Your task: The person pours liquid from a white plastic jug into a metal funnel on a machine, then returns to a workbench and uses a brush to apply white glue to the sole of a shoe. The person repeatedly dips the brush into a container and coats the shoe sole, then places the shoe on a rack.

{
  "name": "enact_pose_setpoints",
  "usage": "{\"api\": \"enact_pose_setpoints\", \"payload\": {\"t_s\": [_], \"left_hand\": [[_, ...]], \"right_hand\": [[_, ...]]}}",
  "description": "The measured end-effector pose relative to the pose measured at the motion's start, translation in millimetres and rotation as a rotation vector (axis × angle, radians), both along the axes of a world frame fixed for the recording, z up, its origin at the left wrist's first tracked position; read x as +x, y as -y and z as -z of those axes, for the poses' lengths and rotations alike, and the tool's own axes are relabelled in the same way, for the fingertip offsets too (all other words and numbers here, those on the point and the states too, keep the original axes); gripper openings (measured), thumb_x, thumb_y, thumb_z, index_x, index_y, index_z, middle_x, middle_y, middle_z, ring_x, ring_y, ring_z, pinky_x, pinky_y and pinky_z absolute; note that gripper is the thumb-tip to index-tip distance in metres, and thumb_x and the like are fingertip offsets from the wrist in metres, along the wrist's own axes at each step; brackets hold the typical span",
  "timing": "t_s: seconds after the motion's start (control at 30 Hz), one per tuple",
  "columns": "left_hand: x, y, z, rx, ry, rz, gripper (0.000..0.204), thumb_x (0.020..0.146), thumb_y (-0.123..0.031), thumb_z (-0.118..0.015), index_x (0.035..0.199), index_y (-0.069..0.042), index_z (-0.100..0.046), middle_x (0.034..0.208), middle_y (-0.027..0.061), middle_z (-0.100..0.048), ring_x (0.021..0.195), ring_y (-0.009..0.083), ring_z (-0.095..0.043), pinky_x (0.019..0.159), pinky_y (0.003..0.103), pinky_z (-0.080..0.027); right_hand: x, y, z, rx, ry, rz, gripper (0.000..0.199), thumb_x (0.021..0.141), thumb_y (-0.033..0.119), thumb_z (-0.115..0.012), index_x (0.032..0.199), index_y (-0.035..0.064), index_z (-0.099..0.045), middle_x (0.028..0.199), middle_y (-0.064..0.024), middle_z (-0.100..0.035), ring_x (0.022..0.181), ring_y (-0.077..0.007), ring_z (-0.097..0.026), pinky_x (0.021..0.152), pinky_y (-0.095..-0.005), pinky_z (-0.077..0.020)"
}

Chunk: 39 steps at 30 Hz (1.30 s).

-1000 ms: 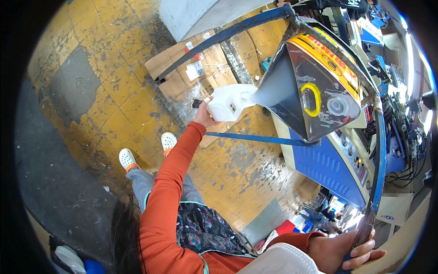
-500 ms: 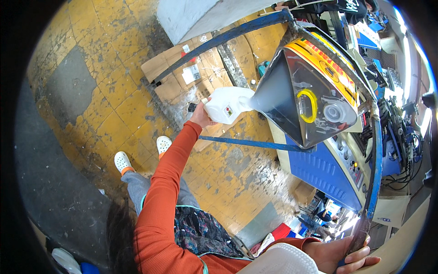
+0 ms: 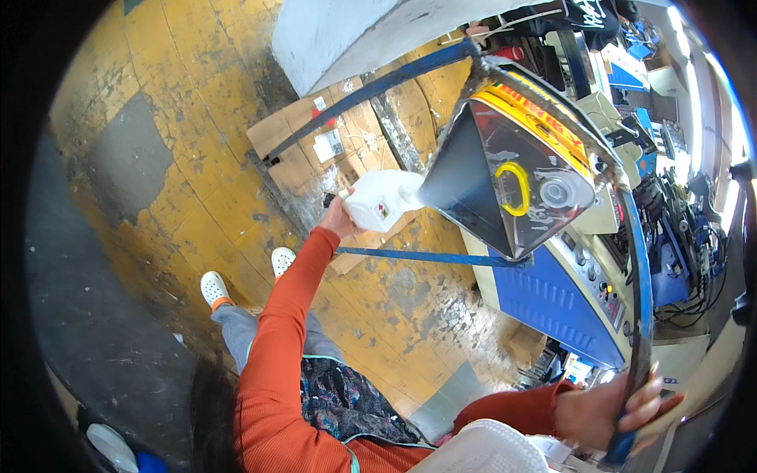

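My left hand is closed around the back end of a white plastic jug, held on its side. The jug's neck meets the narrow corner of a tilted metal can with a yellow and red label, a yellow ring handle and a pale round cap. The can sits in a blue metal frame. My right hand, slightly blurred, is wrapped around the frame's long side bar at the lower right. Whether liquid passes between can and jug I cannot make out.
Flattened cardboard lies below the jug on the worn yellow tiled floor. A blue and cream machine with knobs stands beyond the can. A pale grey block-like surface is at the top. Another person's dark clothing shows at the far right.
The can and frame have shifted slightly left in view, the jug slightly left and down with them. My right hand and the bar have moved a little, the hand now blurred.
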<state>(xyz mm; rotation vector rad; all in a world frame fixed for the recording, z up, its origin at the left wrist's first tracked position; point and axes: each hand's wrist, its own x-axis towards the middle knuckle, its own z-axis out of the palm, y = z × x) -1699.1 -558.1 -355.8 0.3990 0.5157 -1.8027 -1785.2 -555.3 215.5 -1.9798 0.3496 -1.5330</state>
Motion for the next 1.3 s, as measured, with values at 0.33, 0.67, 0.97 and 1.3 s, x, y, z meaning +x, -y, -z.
{"api": "enact_pose_setpoints", "payload": {"t_s": [0.33, 0.67, 0.97, 1.3], "left_hand": [[18.8, -121.3, -141.2, 0.237, -0.075, 0.003, 0.059, 0.083, -0.062, -0.05, 0.13, -0.027, -0.052, 0.131, 0.0066, -0.053, 0.114, 0.0309, -0.051, 0.076, 0.052, -0.041], [74.1, -193.6, -267.4, 0.237, -0.168, -0.127, 0.071, 0.078, -0.062, -0.053, 0.137, -0.022, -0.049, 0.138, 0.0102, -0.048, 0.118, 0.0365, -0.047, 0.086, 0.056, -0.04], [199.6, -220.4, -408.7, -0.051, -0.184, -0.57, 0.078, 0.082, -0.06, -0.051, 0.144, -0.014, -0.039, 0.144, 0.019, -0.04, 0.121, 0.0468, -0.042, 0.093, 0.057, -0.042], [420.7, -231.7, -432.5, -0.144, -0.102, -0.835, 0.071, 0.084, -0.055, -0.044, 0.142, -0.014, -0.043, 0.142, 0.02, -0.043, 0.119, 0.0456, -0.044, 0.092, 0.057, -0.042]], "right_hand": [[-40.9, 225.6, -89.4, 0.541, 0.307, -0.018, 0.028, 0.09, 0.026, -0.05, 0.086, -0.0019, -0.055, 0.078, -0.0126, -0.054, 0.087, -0.0256, -0.056, 0.085, -0.0427, -0.0459], [-103.0, 229.0, -100.5, -0.59, -0.593, 1.188, 0.043, 0.095, 0.015, -0.055, 0.13, -0.0092, -0.046, 0.13, -0.0257, -0.055, 0.117, -0.0352, -0.057, 0.098, -0.0406, -0.0463], [-72.4, 140.1, 49.9, -0.069, -1.338, 0.617, 0.087, 0.079, 0.0, -0.061, 0.153, 0.0196, -0.021, 0.143, -0.0268, -0.041, 0.096, -0.0383, -0.067, 0.065, -0.0396, -0.0589], [166.1, 94.0, 87.6, 0.094, -2.642, -0.023, 0.072, 0.084, 0.036, -0.062, 0.148, 0.0147, -0.037, 0.141, -0.0153, -0.05, 0.133, -0.0427, -0.042, 0.107, -0.0696, -0.0181]]}}
